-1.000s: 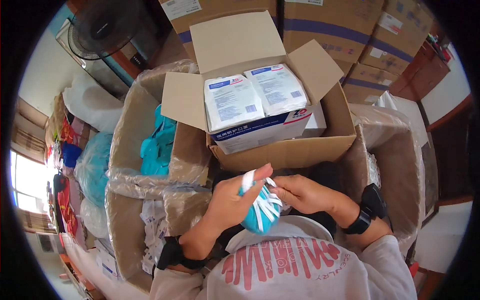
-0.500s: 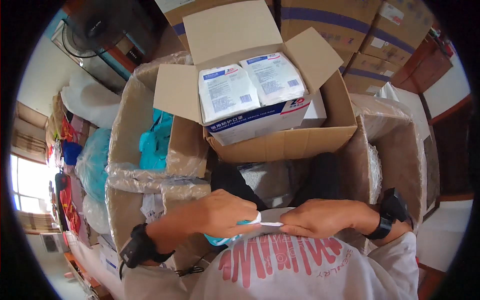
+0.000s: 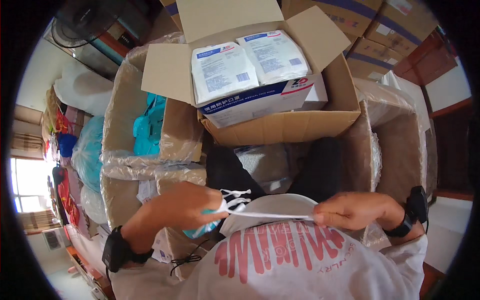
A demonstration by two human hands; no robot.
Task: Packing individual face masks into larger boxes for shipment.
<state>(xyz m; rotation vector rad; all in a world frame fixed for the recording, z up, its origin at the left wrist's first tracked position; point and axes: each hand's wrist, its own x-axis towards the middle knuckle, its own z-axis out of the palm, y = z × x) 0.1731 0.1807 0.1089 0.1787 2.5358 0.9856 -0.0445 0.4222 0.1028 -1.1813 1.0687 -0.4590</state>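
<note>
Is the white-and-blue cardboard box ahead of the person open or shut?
Open. This box has its beige cardboard flaps spread outward, exposing two white packets.

Lettering on carton (image 3: 255, 102), on barcoded packs (image 3: 224, 72), on white shirt (image 3: 295, 275)

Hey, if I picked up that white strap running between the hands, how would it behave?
The white strap would probably be floppy, as loose white ends curl by the left hand. It looks narrow, so likely light. It may be slightly stretchy, since it runs nearly straight to the right hand.
</note>
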